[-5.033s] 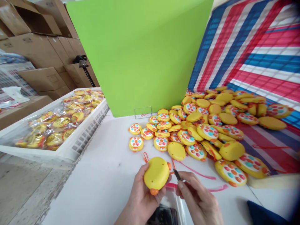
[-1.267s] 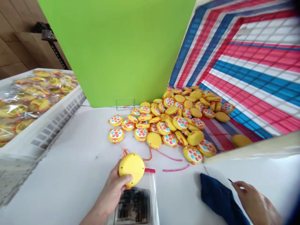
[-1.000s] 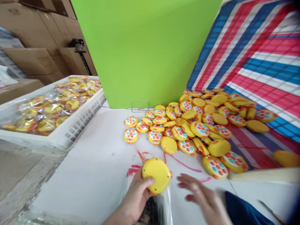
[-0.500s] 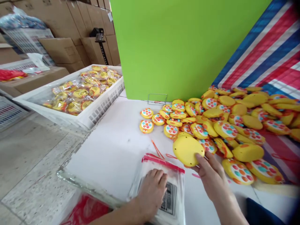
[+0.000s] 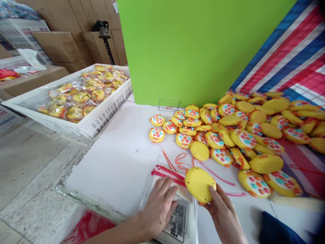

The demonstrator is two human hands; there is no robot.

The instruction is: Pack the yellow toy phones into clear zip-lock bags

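Note:
My right hand [image 5: 221, 206] grips a yellow toy [image 5: 199, 184] by its right edge, its plain back with small screw holes facing up. The toy is held above the right end of the red zip strip on a stack of clear bags [image 5: 177, 220]. On those bags rests my left hand [image 5: 159, 205], fingers apart and slightly bent, with nothing held. Orange cord loops [image 5: 180, 158] lie on the white table just beyond the bags. A large pile of similar yellow toys [image 5: 245, 139] with coloured dots spreads over the right side.
A white basket [image 5: 101, 120] of bagged yellow toys stands left of the table [image 5: 109, 149]. A green board [image 5: 182, 51] rises at the back, with a small wire stand [image 5: 169, 103] at its foot. Striped cloth [image 5: 276, 57] hangs at right; cardboard boxes [image 5: 57, 45] fill the background.
My right hand has brought the yellow toy down and nearer, away from the pile to the bags. The fingers of my left hand have lifted and spread a little on the bags.

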